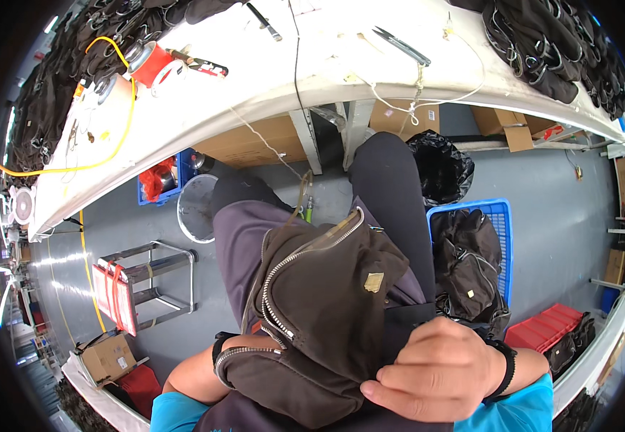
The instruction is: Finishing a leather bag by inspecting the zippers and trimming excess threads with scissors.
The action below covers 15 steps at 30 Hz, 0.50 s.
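A dark brown fabric bag (pixel 319 302) lies across my lap, its silver-toothed zippers running along the left side and top. A small tan patch sits on its upper right. My right hand (pixel 435 371) is closed in a pinch at the bag's lower right edge, fingertips on the fabric. From the left, my left forearm (pixel 201 374) passes behind the bag at an unzipped opening. The left hand itself is hidden by the fabric, so its fingers do not show.
Ahead stands a white-covered table (pixel 255 79) with scissors (pixel 402 47), thread cones and dark bags. A blue crate (pixel 508 252) of dark bags is at my right, below a black-lined bin (pixel 442 169). A metal-framed stool (pixel 147 281) and a round bin (pixel 197 209) stand left.
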### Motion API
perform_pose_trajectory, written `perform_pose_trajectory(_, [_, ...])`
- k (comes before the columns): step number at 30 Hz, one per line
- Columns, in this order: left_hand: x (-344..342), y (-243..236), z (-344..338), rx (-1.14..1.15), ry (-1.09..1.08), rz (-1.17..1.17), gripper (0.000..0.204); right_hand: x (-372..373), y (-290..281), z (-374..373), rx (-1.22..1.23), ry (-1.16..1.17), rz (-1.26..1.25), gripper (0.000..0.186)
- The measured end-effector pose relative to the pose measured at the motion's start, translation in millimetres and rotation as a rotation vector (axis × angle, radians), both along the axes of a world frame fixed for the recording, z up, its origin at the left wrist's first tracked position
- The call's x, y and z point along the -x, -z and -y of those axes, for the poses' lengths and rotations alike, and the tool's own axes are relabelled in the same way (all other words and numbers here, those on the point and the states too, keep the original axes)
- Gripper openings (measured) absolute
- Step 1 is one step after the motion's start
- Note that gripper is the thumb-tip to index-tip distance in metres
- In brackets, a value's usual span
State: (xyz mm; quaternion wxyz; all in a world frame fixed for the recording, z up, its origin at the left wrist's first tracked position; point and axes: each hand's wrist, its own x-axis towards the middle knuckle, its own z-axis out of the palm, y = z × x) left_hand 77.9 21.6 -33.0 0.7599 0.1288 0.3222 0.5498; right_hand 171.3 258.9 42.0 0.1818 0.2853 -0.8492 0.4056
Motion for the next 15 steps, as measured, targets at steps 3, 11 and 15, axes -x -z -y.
perform_pose_trajectory(3, [1,3,-9,-0.017,0.015,0.012,0.039,-2,-5,10,-0.028,0.054,-0.152,0.017])
perform_pose_trajectory(11, [-1,14,-7,-0.065,0.033,0.042,0.039,1,14,9,0.173,0.032,0.092,0.014])
perform_pose_trajectory(15, [0,20,-4,-0.094,0.048,0.061,0.040,-5,18,10,0.223,0.083,0.092,0.024])
